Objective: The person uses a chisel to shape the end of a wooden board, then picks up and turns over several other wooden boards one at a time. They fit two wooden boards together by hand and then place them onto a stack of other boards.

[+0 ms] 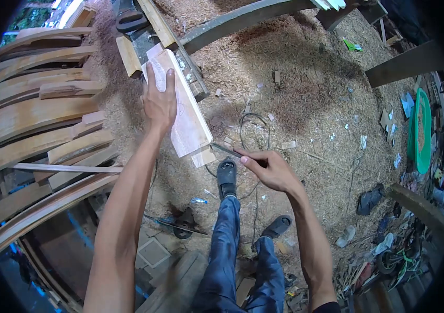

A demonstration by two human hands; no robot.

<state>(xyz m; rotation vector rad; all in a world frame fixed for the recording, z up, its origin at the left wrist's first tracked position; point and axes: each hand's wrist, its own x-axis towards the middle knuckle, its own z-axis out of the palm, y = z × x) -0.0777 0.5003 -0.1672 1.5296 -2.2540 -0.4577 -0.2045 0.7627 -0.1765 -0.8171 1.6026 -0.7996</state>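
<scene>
A pale wooden board (188, 122) with a curved pencil-like outline lies slanted across a wooden work support (193, 78). My left hand (159, 101) lies on its upper part, index finger and thumb stretched over the top face and the other fingers bent at the left edge. My right hand (269, 169) is closed around a thin dark tool (224, 150), pinched between thumb and fingers. Its far tip is right at the board's lower right corner; the exact kind I cannot tell. A small wood offcut (204, 157) shows just under the board's near end.
Curved wooden pieces (34, 112) are stacked on the left. A handsaw handle (131, 22) shows at the top. A cable (243, 122) loops over the sawdust-covered floor near my shoe (227, 177). A dark power tool (183, 224) lies below, and a green tub (421, 130) stands far right.
</scene>
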